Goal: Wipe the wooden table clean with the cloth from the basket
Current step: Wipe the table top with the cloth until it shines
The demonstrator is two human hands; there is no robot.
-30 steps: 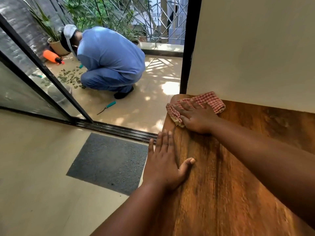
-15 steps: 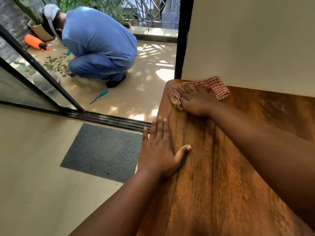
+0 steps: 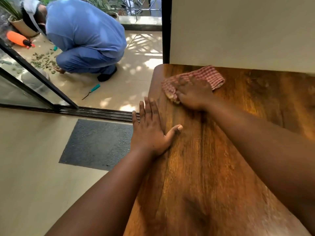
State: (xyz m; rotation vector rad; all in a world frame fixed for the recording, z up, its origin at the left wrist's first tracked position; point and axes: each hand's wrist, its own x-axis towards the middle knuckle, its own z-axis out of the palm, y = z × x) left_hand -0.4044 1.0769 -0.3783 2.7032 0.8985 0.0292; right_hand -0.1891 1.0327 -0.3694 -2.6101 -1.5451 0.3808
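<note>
1. The right hand (image 3: 194, 94) is lying on top of the red-and-white checked cloth (image 3: 202, 77), pressing it down onto the far corner of the glossy brown wooden table (image 3: 213, 167). The fingers are blurred, so I cannot tell whether they are lying flat on the fabric or curling into it.
2. The cloth itself is sitting bunched at the table's far left corner, just beside the cream wall (image 3: 238, 31) that the table is butting against, with one folded end poking out past the hand toward the wall.
3. The left hand (image 3: 150, 130) is resting flat on the table's near-left edge, fingers straight and close together, thumb splayed out across the wood; it is holding nothing, and to my eye it is bracing the person.
4. How far along? My read: wiping is well under way, since the cloth is out and working on the wood. The basket is not in sight.
5. What is left, as I judge it: the long stretch of tabletop between the two hands and down toward the person. I cannot make out dirt or wipe marks on that shine, so what is already clean is not something I can call.
6. Out through the open sliding door, a person in blue clothes (image 3: 85, 34) is crouching on the tiled balcony over scattered green leaves (image 3: 42, 60), well apart from the table.
</note>
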